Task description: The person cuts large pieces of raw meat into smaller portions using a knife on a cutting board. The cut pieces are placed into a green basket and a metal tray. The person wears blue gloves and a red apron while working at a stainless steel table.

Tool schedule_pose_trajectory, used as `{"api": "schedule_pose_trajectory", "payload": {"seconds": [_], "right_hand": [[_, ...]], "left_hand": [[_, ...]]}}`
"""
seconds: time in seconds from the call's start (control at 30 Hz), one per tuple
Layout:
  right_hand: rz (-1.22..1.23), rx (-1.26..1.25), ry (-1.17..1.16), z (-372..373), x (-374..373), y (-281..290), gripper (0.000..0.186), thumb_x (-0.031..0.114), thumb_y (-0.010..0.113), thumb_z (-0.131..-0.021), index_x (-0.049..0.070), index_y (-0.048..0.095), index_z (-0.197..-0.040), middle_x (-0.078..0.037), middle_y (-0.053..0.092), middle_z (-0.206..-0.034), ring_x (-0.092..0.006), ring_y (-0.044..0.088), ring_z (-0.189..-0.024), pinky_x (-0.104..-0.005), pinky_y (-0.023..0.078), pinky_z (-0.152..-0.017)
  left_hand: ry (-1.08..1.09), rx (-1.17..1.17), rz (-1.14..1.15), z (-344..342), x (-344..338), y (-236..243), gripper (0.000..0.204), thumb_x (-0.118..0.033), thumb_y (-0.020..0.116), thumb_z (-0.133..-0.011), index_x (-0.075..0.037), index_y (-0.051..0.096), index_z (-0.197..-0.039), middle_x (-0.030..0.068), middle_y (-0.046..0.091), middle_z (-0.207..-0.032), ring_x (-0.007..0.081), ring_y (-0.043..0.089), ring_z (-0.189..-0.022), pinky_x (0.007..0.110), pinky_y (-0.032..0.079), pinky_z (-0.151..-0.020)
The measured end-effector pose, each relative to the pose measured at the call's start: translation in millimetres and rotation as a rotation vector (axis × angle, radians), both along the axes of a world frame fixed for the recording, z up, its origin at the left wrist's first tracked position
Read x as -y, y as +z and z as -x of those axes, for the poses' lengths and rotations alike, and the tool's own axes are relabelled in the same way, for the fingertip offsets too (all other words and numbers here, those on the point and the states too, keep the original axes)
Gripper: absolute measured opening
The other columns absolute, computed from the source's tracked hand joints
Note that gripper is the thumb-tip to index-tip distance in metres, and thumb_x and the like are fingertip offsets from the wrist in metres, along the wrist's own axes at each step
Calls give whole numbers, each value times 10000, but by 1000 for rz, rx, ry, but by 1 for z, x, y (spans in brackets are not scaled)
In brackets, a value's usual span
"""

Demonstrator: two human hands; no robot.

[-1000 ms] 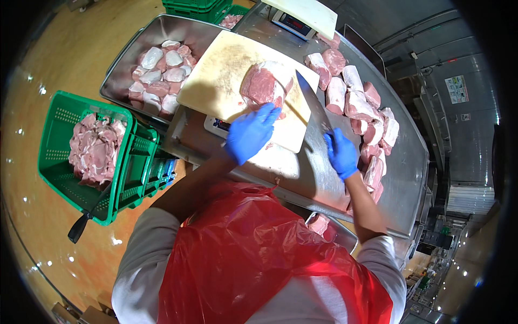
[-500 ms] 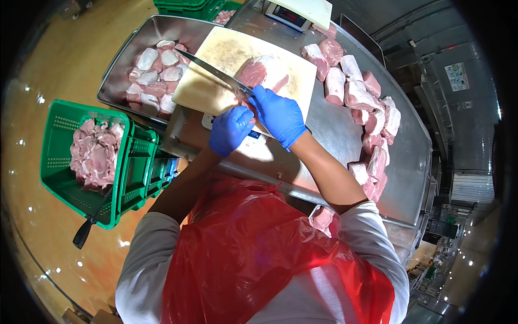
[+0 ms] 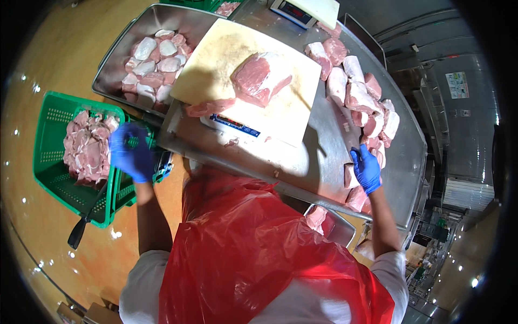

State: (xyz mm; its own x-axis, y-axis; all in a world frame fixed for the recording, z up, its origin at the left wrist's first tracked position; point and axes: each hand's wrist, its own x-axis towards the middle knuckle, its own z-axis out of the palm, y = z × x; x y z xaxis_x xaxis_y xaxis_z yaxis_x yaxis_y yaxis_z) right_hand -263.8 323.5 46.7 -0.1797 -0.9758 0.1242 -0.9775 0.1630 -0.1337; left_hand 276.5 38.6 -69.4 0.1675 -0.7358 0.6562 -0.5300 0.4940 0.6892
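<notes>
My left hand (image 3: 132,151), in a blue glove and smeared by motion, is over the right rim of a green crate (image 3: 46,140) of meat trimmings (image 3: 86,148); its grip is unclear. My right hand (image 3: 366,168), also blue-gloved, is closed on the knife (image 3: 348,129), whose blade lies beside the row of pork pieces (image 3: 356,97) on the steel table (image 3: 399,178). On the cutting board (image 3: 202,54) a large pork piece (image 3: 251,78) rests, with a smaller strip (image 3: 210,107) at its lower-left edge. A scale (image 3: 232,125) shows under the board.
A steel bin (image 3: 116,46) of pork chunks stands left of the board. A second scale (image 3: 294,13) is at the back, near more green crates (image 3: 191,4). A steel tray (image 3: 340,235) with meat sits below the table's front edge.
My hands have parted from the board: the left moved down-left to the crate, the right carried the knife rightward. A cut strip now lies apart at the board's lower left.
</notes>
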Motion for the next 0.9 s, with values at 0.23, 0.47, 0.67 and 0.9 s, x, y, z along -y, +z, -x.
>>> {"api": "schedule_pose_trajectory", "payload": {"seconds": [0.23, 0.47, 0.67, 0.9], "right_hand": [[25, 243, -206, -142, 74, -50, 206, 248, 615, -978, 115, 561, -1127, -247, 667, -908, -468, 657, -818, -528, 518, -666], [-18, 95, 133, -226, 203, -5, 201, 96, 502, -945, 67, 486, -1143, -217, 634, -962, -381, 692, -817, -483, 561, -679], [-182, 57, 147, -201, 188, -18, 262, 89, 543, -911, 63, 472, -1162, -225, 671, -954, -417, 695, -797, -515, 554, -661], [-501, -173, 111, -120, 80, 11, 185, 138, 551, -942, 81, 489, -1106, -222, 674, -912, -433, 689, -787, -512, 547, -650]], "left_hand": [[-386, 297, -307, 60, 6, 33, 418, -145, 717, -813, -82, 643, -1219, 159, 642, -1135, 317, 649, -1018, 403, 536, -875], [-460, 680, -196, 153, -4, 33, 312, -231, 681, -822, -72, 666, -1090, 151, 633, -1044, 366, 606, -960, 482, 501, -846], [-428, 603, -218, 158, -1, 7, 207, -242, 665, -804, -90, 657, -946, 129, 622, -910, 339, 615, -875, 474, 519, -755], [-286, 254, -207, 93, 14, 17, 209, -132, 706, -803, -92, 690, -1007, 134, 680, -921, 311, 675, -843, 412, 563, -732]]}}
